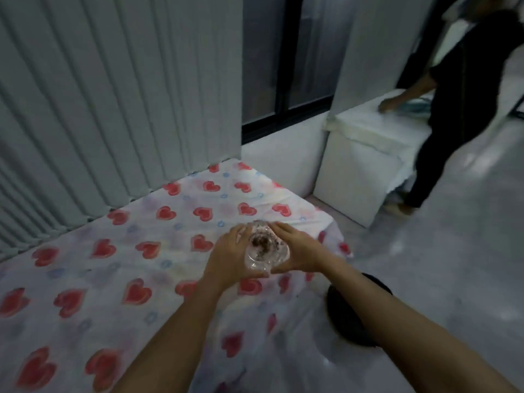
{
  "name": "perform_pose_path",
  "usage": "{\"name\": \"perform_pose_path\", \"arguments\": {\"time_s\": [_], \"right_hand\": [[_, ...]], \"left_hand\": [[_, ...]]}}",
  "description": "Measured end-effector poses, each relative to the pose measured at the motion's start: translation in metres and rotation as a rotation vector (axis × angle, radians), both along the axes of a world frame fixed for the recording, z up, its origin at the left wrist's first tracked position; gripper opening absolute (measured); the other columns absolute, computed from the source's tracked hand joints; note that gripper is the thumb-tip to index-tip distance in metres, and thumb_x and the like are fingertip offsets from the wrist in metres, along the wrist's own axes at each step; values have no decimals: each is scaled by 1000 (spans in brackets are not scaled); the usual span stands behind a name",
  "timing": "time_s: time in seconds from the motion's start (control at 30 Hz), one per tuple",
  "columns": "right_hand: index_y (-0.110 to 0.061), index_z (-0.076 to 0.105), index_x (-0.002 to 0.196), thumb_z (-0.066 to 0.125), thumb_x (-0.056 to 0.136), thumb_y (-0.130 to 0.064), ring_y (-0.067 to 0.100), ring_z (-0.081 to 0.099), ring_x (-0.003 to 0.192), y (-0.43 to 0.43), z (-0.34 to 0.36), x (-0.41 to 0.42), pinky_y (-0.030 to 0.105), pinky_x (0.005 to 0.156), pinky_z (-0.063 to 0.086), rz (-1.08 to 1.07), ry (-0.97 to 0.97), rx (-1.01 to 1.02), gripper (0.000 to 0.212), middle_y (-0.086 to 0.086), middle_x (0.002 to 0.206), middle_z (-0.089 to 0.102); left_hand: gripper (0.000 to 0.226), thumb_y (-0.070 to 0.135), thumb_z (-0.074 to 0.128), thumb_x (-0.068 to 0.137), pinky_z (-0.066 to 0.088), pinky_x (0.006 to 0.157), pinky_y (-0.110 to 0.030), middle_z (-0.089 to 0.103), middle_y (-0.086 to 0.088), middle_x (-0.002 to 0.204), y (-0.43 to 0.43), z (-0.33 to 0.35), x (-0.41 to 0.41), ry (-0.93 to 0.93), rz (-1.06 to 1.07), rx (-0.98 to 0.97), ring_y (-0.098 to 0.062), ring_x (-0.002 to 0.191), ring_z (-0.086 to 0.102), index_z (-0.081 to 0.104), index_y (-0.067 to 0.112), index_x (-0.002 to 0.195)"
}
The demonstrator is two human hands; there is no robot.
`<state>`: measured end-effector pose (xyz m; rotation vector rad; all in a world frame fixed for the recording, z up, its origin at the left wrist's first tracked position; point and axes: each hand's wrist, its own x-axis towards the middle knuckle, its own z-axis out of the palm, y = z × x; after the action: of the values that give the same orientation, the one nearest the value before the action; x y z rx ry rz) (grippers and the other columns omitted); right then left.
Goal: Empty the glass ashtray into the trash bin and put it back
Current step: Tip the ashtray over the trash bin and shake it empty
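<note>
So both hands are cradling the glass ashtray (265,246) from either side, over the near right part of the table. The left hand (226,258) is cupping its left edge with the fingers wrapping round, and the right hand (297,251) is pressing in on the right edge, thumb tucked under the near rim. The ashtray is clear, chunky, roundish glass that's catching a bit of glare, and there's a dark brownish clump of ash sitting in the middle of the bowl. Can't tell if it's touching the table or hanging just above it.

The tablecloth (113,268) is looking thin and a little wrinkled, white with red hearts and faint blue rings. A dark round thing, likely the trash bin (346,313), is peeking out on the floor just past the table's right edge, half hidden by the right forearm. Ribbed grey curtains (113,95) are hanging along the far side. Off to the far right another person in dark clothes (465,103) is leaning over a white-covered table (365,154), all fairly blurry.
</note>
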<state>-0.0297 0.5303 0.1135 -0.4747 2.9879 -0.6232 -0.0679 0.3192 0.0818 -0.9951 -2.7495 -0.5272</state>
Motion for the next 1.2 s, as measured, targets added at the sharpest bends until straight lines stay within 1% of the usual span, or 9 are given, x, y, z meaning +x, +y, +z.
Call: {"name": "perform_pose_path", "arguments": {"time_s": [0.27,0.4,0.47,0.6,0.73,0.87,0.97,1.07,1.2], "right_hand": [[-12,19,153,88,62,-40,15,33,140,152,-12,120,13,110,23,-362,-40,-141,118,4,155,30],[-14,12,154,86,64,-41,13,28,142,182,-32,168,15,113,21,-479,-95,-215,120,2,155,26],[-15,9,154,85,64,-43,15,24,145,199,-49,188,24,118,24,-569,-147,-264,122,3,157,22],[-14,3,155,86,66,-38,15,22,145,224,-96,209,27,118,26,-696,-237,-355,124,3,157,17],[-27,0,155,86,60,-44,8,26,139,249,-159,195,30,117,28,-802,-283,-582,129,-8,154,20],[-29,25,151,72,72,-61,16,47,133,280,-267,167,43,115,35,-1116,-167,-1244,97,0,150,45],[-16,59,128,44,96,-52,22,64,114,302,-346,143,40,100,50,-1293,-140,-1568,50,8,121,70],[-21,64,118,38,101,-46,23,68,99,316,-418,119,38,71,60,-1322,-165,-1574,40,5,109,73],[-21,67,111,44,100,-41,23,70,88,339,-508,95,36,53,60,-1324,-95,-1474,33,7,106,72]], "left_hand": [[117,85,55,50,57,83,-41,63,-19,119,174,-6,55,-22,-353,-21,-34,101,65,53,1,131],[117,86,56,51,56,87,-43,59,-18,128,221,-29,79,-68,-447,-24,-33,108,64,39,9,138],[117,86,56,53,55,90,-44,57,-17,132,245,-43,88,-94,-513,-56,-33,112,62,34,11,140],[114,84,54,55,56,84,-42,59,-17,127,284,-78,95,-143,-604,-114,-33,105,65,40,6,138],[113,84,51,55,56,84,-40,61,-17,127,320,-144,78,-121,-643,-122,-31,105,67,40,7,138],[116,82,52,53,56,85,-40,59,-19,130,364,-232,54,-153,-682,-130,-33,109,65,41,5,138],[120,83,53,53,56,86,-42,55,-19,136,394,-307,37,-177,-683,-120,-35,110,64,41,2,141],[126,87,43,51,50,94,-42,48,-14,144,419,-385,19,-93,-665,-80,-33,117,60,35,5,146],[127,89,43,52,38,108,-39,34,-3,154,442,-478,0,-179,-621,-100,-24,133,45,21,14,152]]}}
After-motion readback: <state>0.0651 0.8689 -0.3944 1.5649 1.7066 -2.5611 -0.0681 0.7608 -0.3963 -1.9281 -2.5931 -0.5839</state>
